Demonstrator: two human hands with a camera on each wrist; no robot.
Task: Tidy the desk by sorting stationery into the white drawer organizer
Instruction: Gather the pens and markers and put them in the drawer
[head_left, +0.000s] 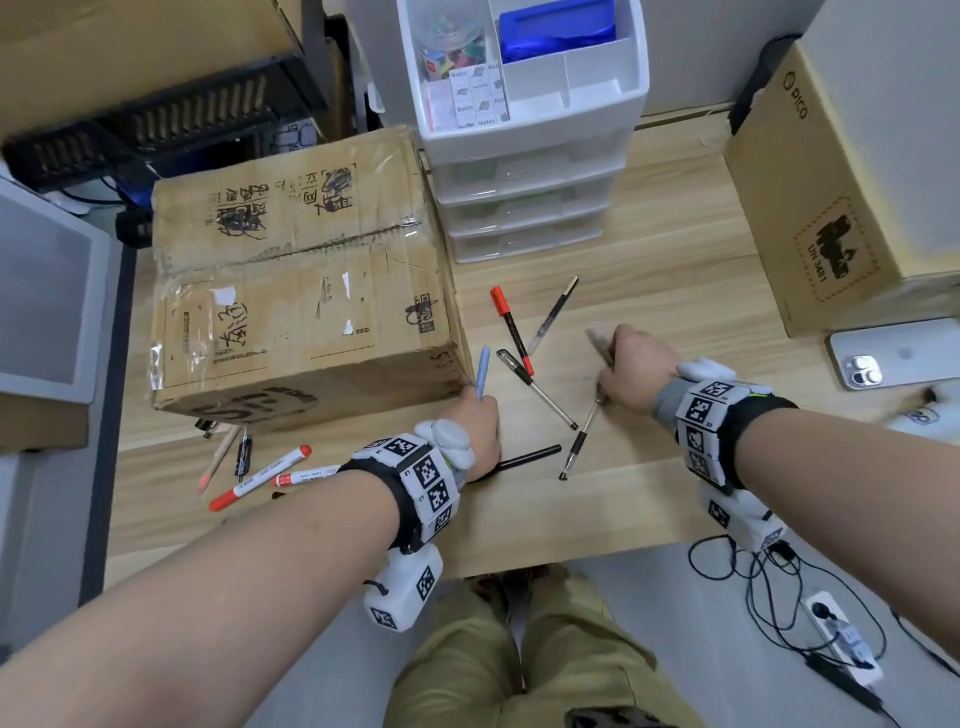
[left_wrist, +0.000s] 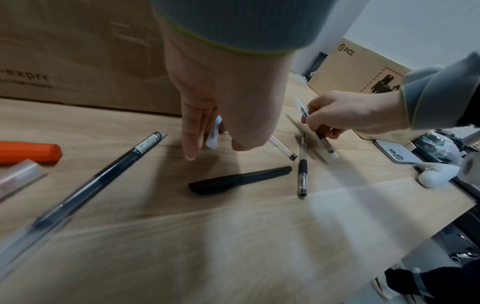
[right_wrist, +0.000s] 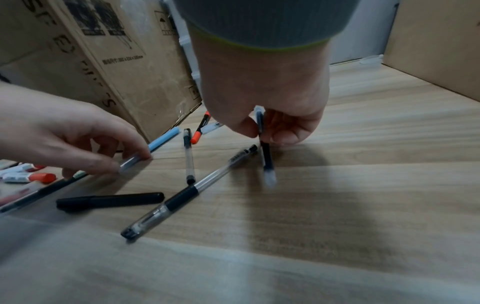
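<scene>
On my far left a pencil (head_left: 218, 457) and two red-capped white markers (head_left: 260, 477) lie loose on the wooden desk (head_left: 675, 249), in front of the big cardboard box (head_left: 301, 270). My left hand (head_left: 475, 426) is down at the box's near corner, thumb and fingertips pinched on the lower end of a light-blue pen (head_left: 482, 371); its long axis runs away from me, towards the white drawer organizer (head_left: 530, 130), which stands at the back of the desk just beyond the box. A black marker (head_left: 527, 458) lies crosswise just right of that hand. Between my hands lie a clear gel pen with a black cap (head_left: 535, 387), a red-capped pen (head_left: 511, 327) crossing it, and another clear pen (head_left: 553, 314) further back. A clear pen with a black rubber grip (head_left: 579, 439) lies just by my right hand (head_left: 636, 369), which is curled round a dark-barrelled pen (right_wrist: 263, 148) held steeply, one end up, and blurred. The organizer's top tray is straight ahead of both hands; I judge the left one nearer. A phone (head_left: 893, 353) lies far right.
</scene>
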